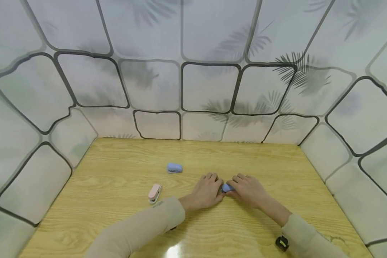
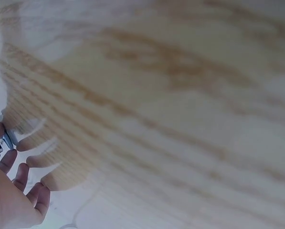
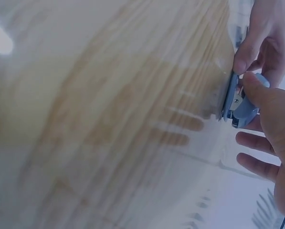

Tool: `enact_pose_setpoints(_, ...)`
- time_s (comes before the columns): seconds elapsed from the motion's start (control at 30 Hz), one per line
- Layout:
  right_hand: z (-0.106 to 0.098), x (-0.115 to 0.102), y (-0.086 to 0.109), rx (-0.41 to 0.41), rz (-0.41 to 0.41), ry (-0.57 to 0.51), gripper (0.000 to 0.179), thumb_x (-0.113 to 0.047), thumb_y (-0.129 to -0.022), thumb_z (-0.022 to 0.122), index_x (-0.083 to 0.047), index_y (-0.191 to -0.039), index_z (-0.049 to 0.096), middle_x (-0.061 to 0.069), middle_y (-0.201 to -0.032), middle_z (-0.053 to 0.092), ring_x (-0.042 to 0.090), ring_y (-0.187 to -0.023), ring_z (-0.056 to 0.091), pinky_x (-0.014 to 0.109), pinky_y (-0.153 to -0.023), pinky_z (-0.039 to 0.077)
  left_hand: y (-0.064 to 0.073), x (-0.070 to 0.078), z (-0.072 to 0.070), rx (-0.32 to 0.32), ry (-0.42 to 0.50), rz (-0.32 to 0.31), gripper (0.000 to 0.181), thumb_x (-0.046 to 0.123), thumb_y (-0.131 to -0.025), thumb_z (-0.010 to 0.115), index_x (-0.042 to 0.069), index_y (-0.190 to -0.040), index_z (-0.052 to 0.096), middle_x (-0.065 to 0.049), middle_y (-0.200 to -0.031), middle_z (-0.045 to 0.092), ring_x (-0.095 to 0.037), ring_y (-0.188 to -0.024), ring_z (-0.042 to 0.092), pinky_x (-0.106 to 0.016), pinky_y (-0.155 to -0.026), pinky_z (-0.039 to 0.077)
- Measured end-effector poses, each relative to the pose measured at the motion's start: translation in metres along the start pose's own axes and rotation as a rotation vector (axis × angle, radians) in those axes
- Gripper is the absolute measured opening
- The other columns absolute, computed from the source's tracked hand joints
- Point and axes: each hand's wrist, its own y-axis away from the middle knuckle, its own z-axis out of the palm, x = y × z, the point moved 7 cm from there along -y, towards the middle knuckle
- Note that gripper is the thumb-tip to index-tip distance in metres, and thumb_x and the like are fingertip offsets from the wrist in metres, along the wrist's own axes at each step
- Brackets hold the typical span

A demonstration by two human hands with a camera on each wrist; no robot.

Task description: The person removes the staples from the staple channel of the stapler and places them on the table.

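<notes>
Both hands meet over a small blue stapler [image 1: 227, 187] near the middle of the table. The left hand [image 1: 208, 190] pinches one end of it. From the other side the right hand [image 1: 249, 190] grips it between thumb and fingers. In the right wrist view the stapler [image 3: 247, 112] shows its metal inner part, with its base and top spread apart. The left wrist view catches only a sliver of the stapler [image 2: 7, 137] beside the left fingers. Behind the left hand lies another blue stapler [image 1: 174, 168], and a pink and white stapler [image 1: 154, 193] is to its left.
A wood-grain table [image 1: 122, 161] carries everything. Pale patterned sheeting [image 1: 154, 86] surrounds it at the back and both sides. Beside the right sleeve is a small black object [image 1: 282, 243] with a yellow mark.
</notes>
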Motion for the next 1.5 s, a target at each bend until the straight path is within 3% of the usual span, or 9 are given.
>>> enact_pose_setpoints(0.47,-0.007,0.011,0.003,-0.056,0.092,-0.040,0.036,-0.044,-0.091,0.080,-0.012,-0.107,0.074,0.000,-0.097,0.076,0.020,-0.092,0.071,0.034,-0.079,0.061,0.000,-0.001,0.001,-0.004,-0.011,0.002,0.027,0.049,-0.102,0.064,0.023,-0.108,0.065,0.003,-0.110,0.063,-0.013,-0.101,0.058,-0.030,-0.090,0.051)
enact_pose_setpoints(0.7,-0.012,0.023,0.009,-0.065,0.148,-0.029,0.037,-0.047,-0.089,0.081,-0.013,-0.103,0.073,0.000,-0.097,0.075,0.020,-0.089,0.071,0.034,-0.074,0.061,0.001,-0.001,0.001,0.000,-0.007,0.002,0.028,0.049,-0.103,0.064,0.022,-0.110,0.065,0.004,-0.109,0.062,-0.012,-0.098,0.056,-0.028,-0.087,0.049)
enact_pose_setpoints(1.07,-0.019,0.037,0.022,-0.018,0.123,0.049,0.036,-0.044,-0.082,0.085,-0.013,-0.096,0.072,0.001,-0.089,0.071,0.019,-0.081,0.066,0.033,-0.067,0.058,0.000,0.001,-0.002,0.011,-0.016,0.001,0.027,0.048,-0.103,0.064,0.022,-0.107,0.065,0.003,-0.106,0.062,-0.012,-0.096,0.056,-0.028,-0.086,0.049)
enact_pose_setpoints(1.5,-0.009,0.053,0.036,0.017,0.132,0.037,0.037,-0.044,-0.081,0.087,-0.013,-0.097,0.073,0.001,-0.086,0.071,0.020,-0.077,0.066,0.033,-0.064,0.057,-0.002,0.001,-0.001,-0.006,-0.005,0.002,0.025,0.048,-0.103,0.063,0.024,-0.106,0.063,0.002,-0.112,0.063,-0.013,-0.100,0.056,-0.028,-0.085,0.048)
